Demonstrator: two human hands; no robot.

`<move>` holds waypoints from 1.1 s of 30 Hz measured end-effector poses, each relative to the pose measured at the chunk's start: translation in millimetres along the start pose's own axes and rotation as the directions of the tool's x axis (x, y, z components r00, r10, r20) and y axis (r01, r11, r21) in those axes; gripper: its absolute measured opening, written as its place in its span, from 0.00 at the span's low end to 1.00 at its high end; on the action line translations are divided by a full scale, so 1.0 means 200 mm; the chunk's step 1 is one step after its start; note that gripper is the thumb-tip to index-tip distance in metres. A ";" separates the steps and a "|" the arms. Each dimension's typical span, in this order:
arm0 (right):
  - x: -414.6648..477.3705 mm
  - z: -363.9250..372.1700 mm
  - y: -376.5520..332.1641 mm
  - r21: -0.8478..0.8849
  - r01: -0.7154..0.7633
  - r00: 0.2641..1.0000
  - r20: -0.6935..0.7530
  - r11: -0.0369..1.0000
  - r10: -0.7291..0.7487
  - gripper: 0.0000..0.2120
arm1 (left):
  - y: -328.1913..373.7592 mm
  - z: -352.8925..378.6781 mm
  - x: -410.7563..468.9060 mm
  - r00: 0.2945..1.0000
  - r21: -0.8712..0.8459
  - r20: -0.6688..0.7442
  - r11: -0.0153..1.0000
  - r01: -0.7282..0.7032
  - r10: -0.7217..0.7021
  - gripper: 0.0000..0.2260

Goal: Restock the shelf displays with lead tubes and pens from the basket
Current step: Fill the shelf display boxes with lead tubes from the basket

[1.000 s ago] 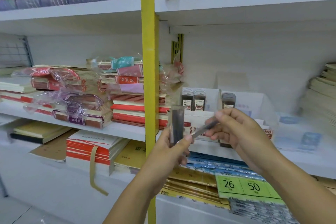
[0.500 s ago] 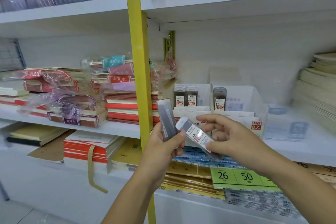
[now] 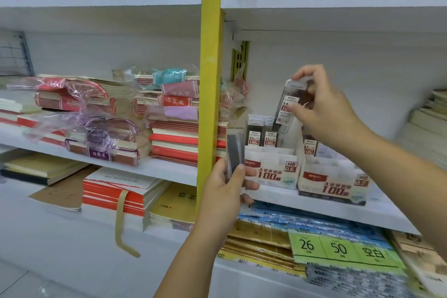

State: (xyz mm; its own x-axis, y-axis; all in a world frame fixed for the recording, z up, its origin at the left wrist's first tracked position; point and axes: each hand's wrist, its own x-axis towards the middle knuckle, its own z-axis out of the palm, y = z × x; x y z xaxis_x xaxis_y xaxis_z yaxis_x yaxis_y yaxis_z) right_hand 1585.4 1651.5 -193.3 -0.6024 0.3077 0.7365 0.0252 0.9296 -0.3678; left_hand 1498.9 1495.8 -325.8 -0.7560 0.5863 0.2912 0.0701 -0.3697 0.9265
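Shelf [image 3: 314,210] carrying boxes [image 3: 273,172].
One tube [image 3: 286,104] is pinched in the right grip [image 3: 321,113], boxes below; a second tube [image 3: 235,150] is clasped in the left grip [image 3: 227,186].

The left forearm [image 3: 188,254] rises from the bottom edge, bare, with the wrist straight. The left hand [image 3: 227,189] is upright with its back toward the camera. Its thumb [image 3: 240,173] presses the lower end of a dark tube [image 3: 235,150] against the curled fingers, which are mostly hidden behind the palm. The right forearm [image 3: 399,167] comes in from the right edge and slopes up to the left. The right hand [image 3: 324,111] is higher than the left and well apart from it, with the wrist bent down. It pinches a labelled tube [image 3: 286,106], the thumb on the label and a forefinger hooked over the top cap. The remaining fingers seem loosely curled behind.
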 end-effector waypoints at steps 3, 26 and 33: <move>0.07 0.06 0.03 -0.180 0.034 0.994 0.108 0.983 -0.015 0.19 | -0.02 -0.03 0.02 1.000 -0.011 -0.018 1.000 0.013 -0.013 0.07; -0.42 0.15 0.00 0.425 -0.269 0.951 0.258 0.864 0.169 0.06 | -0.01 -0.01 -0.07 0.970 0.289 0.243 0.955 -0.065 -0.008 0.06; -0.49 0.07 0.13 0.488 -0.468 0.876 0.368 0.737 0.313 0.15 | -0.03 -0.01 -0.07 0.984 -0.207 0.134 0.967 0.147 -0.121 0.14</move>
State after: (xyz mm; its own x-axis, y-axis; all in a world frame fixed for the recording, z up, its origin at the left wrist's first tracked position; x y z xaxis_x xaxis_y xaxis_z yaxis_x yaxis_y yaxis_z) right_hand 1633.1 1643.4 -282.7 -0.8133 0.4855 0.3207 -0.0884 0.4418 -0.8928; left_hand 1506.8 1488.2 -335.6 -0.6649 0.7179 0.2063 -0.1784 -0.4209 0.8894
